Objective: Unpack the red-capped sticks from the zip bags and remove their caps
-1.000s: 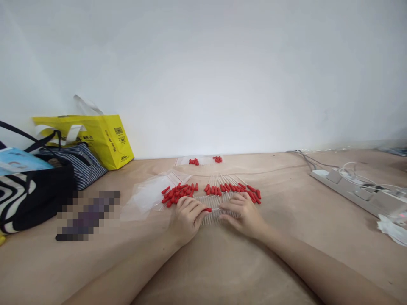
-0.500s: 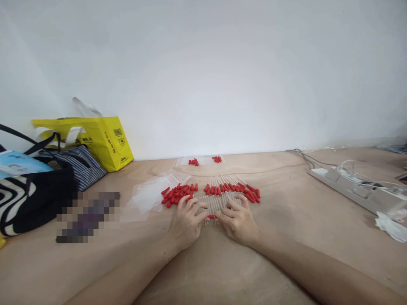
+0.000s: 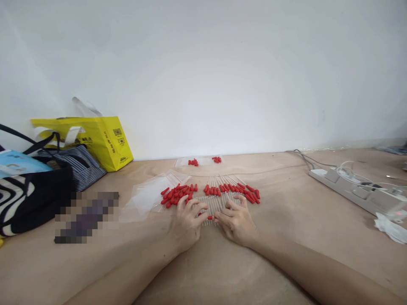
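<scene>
Clear thin glass tubes (image 3: 216,204) lie side by side in a row on the table, between and under my hands. My left hand (image 3: 189,218) has its fingers curled at the row's left side, with a bit of red rubber bulb showing between thumb and forefinger. Opposite it, my right hand (image 3: 237,220) pinches at a small red rubber bulb (image 3: 210,217) over the near ends of the tubes. Beyond the hands sit a pile of loose red bulbs (image 3: 174,195) on the left and a fan of glass droppers with red bulbs (image 3: 225,187) on the right.
Flat clear plastic bags (image 3: 143,199) lie left of the pile. A filled bag (image 3: 203,161) rests by the wall. Further left are a yellow bag (image 3: 114,148), a striped pouch (image 3: 85,165) and a black bag (image 3: 47,195). A power strip (image 3: 346,188) and crumpled tissue (image 3: 392,228) are at right.
My hands have drawn slightly apart at the fingertips. A red bit now shows at my left thumb, apart from the red bulb at my right fingertips.
</scene>
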The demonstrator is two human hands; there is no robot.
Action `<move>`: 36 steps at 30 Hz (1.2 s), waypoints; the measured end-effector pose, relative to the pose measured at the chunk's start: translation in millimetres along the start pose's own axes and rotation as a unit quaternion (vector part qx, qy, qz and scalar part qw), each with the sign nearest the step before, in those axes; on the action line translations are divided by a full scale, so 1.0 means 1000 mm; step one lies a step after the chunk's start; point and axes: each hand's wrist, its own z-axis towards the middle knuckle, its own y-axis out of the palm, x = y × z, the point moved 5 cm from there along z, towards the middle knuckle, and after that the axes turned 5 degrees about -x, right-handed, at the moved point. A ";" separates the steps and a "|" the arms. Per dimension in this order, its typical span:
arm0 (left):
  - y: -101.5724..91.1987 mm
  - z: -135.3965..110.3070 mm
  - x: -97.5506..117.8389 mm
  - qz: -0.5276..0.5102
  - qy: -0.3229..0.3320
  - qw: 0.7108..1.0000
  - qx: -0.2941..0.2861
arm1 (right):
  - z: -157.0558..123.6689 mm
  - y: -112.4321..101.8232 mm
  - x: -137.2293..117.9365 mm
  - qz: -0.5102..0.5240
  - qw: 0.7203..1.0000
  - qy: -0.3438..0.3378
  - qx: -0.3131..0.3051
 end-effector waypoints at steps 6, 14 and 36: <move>-0.002 0.000 0.003 0.015 0.009 1.000 0.021 | -0.001 0.003 0.005 0.053 0.997 0.024 -0.046; -0.008 -0.004 -0.012 0.028 -0.034 0.999 0.032 | 0.000 -0.002 0.031 0.120 0.976 0.104 -0.147; 0.004 -0.012 -0.046 -0.131 -0.169 0.976 0.047 | 0.001 0.037 0.040 0.000 0.976 0.152 -0.158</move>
